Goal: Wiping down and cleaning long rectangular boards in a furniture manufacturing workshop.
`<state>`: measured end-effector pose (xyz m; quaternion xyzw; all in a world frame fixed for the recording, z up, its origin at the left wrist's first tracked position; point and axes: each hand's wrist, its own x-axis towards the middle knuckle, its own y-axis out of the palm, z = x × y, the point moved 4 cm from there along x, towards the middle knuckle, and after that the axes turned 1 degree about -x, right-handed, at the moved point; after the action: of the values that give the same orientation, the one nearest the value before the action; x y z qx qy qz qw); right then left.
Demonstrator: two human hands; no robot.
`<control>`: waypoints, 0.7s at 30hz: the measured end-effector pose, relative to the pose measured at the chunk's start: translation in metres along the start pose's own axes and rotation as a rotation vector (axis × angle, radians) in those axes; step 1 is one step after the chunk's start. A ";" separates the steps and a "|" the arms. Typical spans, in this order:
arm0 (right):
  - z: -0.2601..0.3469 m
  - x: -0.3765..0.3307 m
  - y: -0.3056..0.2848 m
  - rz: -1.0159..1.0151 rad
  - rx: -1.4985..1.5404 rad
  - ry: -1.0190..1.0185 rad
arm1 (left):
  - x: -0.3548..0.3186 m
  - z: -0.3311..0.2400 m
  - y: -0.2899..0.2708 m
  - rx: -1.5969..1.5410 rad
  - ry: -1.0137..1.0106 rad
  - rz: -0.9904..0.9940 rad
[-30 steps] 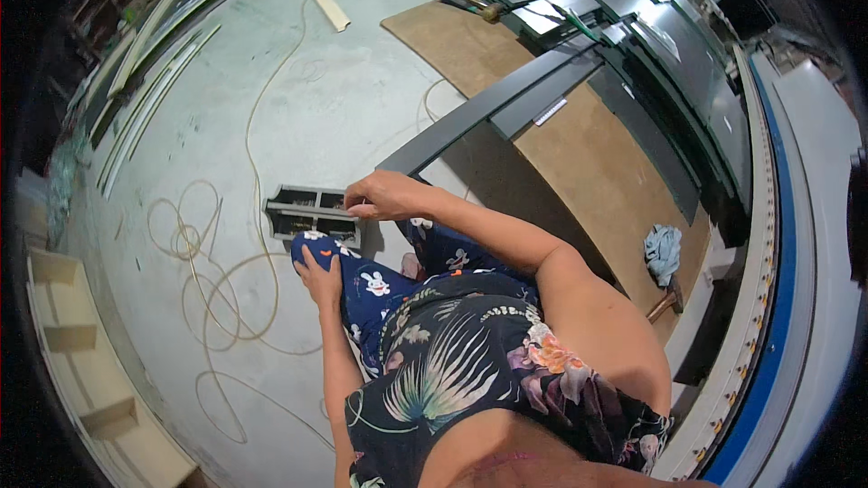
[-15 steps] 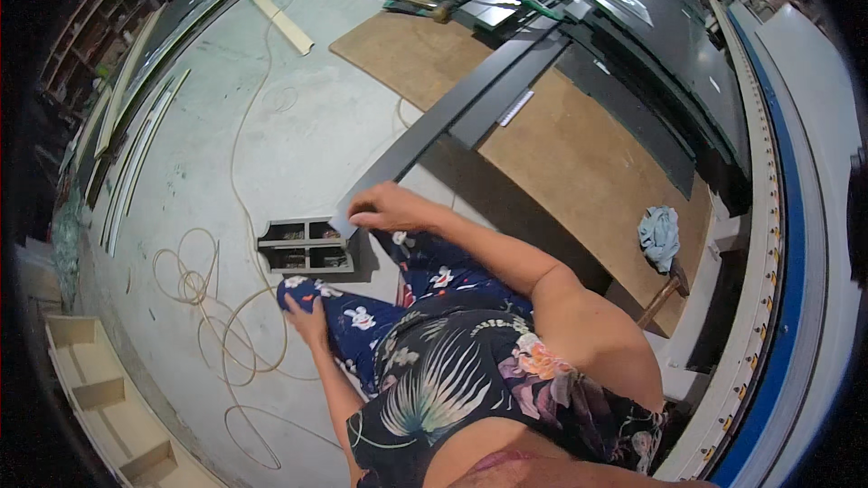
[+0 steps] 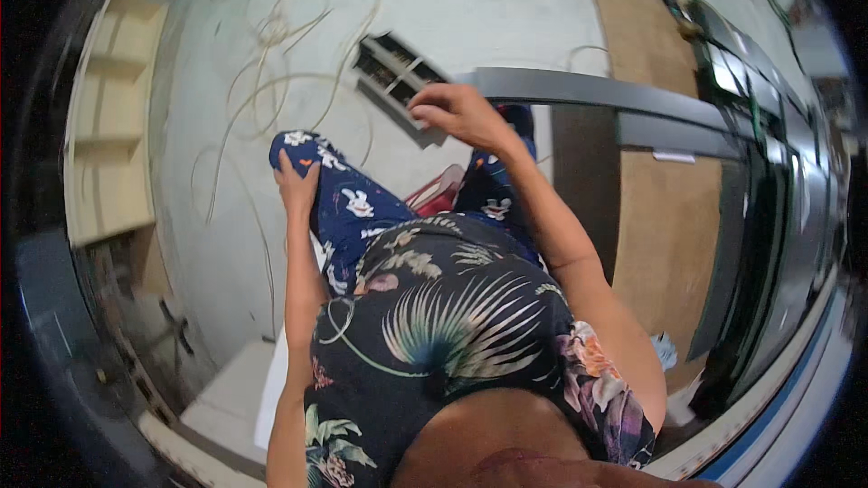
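My right hand (image 3: 459, 116) hovers at the near right corner of a small dark grey divided box (image 3: 398, 72). Its fingers are bent in toward the thumb, and whatever lies between them is hidden. Small pieces lie in the box's compartments, too blurred to name. Just right of this hand is the end of a long grey strip (image 3: 579, 89), which runs right across a dark-edged board. My left hand (image 3: 297, 183) rests on my left knee, fingers spread over the blue patterned trousers (image 3: 357, 203), with nothing in it.
A brown board (image 3: 669, 235) lies at the right, with stacked dark panels (image 3: 787, 217) beyond it. Thin hose (image 3: 271, 32) coils over the pale floor at the upper left. A cream shelf unit (image 3: 113, 117) stands at the far left. Some blue cloth (image 3: 665, 351) shows beside my right arm.
My view has turned and tipped down, so the box and boards appear shifted. The pale piece seen at my right fingertips is no longer visible. My left hand stays on the knee.
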<state>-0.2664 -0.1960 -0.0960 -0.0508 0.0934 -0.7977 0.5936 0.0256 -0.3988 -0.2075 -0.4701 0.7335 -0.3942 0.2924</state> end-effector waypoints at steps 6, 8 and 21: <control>-0.020 0.022 0.026 0.084 0.095 0.151 | -0.026 0.040 -0.019 0.008 -0.206 -0.006; -0.023 0.037 0.035 0.110 0.137 0.196 | -0.021 0.038 -0.020 0.000 -0.243 0.001; -0.147 0.199 0.097 -0.008 0.297 0.517 | 0.088 0.001 -0.026 0.359 0.056 0.023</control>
<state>-0.2613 -0.4002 -0.2658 0.2410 0.1234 -0.7915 0.5480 0.0044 -0.4865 -0.1908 -0.3906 0.6646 -0.5284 0.3557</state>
